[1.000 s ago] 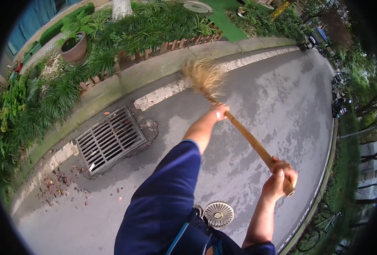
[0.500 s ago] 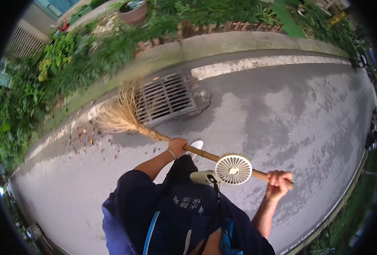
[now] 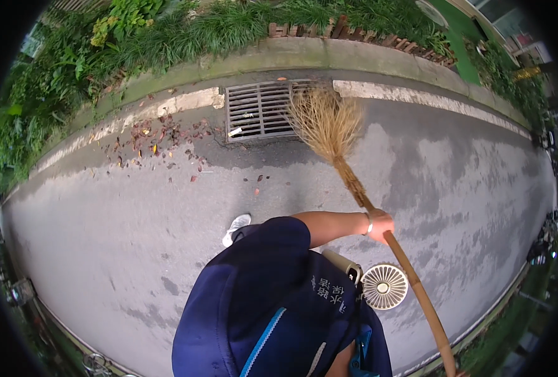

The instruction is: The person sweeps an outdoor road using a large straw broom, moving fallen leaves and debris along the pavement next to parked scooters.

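Note:
A long-handled twig broom [image 3: 338, 135] slants across the view, its straw head spread over the right part of a metal drain grate [image 3: 260, 107]. My left hand [image 3: 381, 226], with a pale band at the wrist, is wrapped round the upper handle below the bristles. Only a sliver of my right hand [image 3: 462, 374] shows at the lower edge, closed round the handle's end; most of it is out of view. Dry leaves [image 3: 156, 135] lie scattered left of the grate. A round handheld-style fan [image 3: 384, 286] hangs at my chest, close beside the handle.
A stone curb [image 3: 279, 53] runs behind the grate, with grass and shrubs [image 3: 209, 28] and a low wooden edging [image 3: 367, 34] beyond it. A broken white line [image 3: 430, 103] follows the curb. My white shoe [image 3: 237, 227] stands on the grey pavement [image 3: 103, 239].
The broom head has swung from the grate's left side to its right. My left hand has moved right, and my right hand has dropped to the lower edge. The view has shifted too.

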A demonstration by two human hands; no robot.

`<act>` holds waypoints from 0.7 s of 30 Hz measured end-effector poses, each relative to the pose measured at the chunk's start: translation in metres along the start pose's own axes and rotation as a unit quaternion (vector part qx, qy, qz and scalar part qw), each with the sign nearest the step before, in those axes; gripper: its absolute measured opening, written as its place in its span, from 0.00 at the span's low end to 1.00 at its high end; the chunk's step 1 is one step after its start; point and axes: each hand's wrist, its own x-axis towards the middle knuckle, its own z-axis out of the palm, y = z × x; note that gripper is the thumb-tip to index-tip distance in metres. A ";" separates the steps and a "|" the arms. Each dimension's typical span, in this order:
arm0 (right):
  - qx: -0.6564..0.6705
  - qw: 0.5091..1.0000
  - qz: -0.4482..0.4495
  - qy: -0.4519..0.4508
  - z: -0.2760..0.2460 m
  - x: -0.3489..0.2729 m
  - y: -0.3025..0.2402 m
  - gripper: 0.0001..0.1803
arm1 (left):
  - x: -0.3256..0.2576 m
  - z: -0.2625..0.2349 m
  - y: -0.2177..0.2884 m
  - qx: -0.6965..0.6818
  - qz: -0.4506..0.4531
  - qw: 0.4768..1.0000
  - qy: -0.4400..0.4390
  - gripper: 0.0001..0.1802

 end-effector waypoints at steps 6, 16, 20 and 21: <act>0.022 0.980 0.199 0.004 0.054 -0.154 0.025 0.07 | -0.289 0.025 -0.090 0.042 -0.162 0.974 -0.154 0.15; -0.030 0.964 0.066 0.255 0.096 -0.220 -0.199 0.11 | -0.403 -0.048 0.064 0.003 -0.039 0.993 -0.115 0.16; -0.088 0.991 0.049 0.091 0.084 -0.256 -0.260 0.11 | -0.424 0.009 0.047 0.000 -0.037 0.996 -0.084 0.15; -0.032 0.988 0.059 0.139 0.102 -0.279 -0.252 0.10 | -0.448 0.029 0.026 0.012 -0.054 0.995 -0.079 0.15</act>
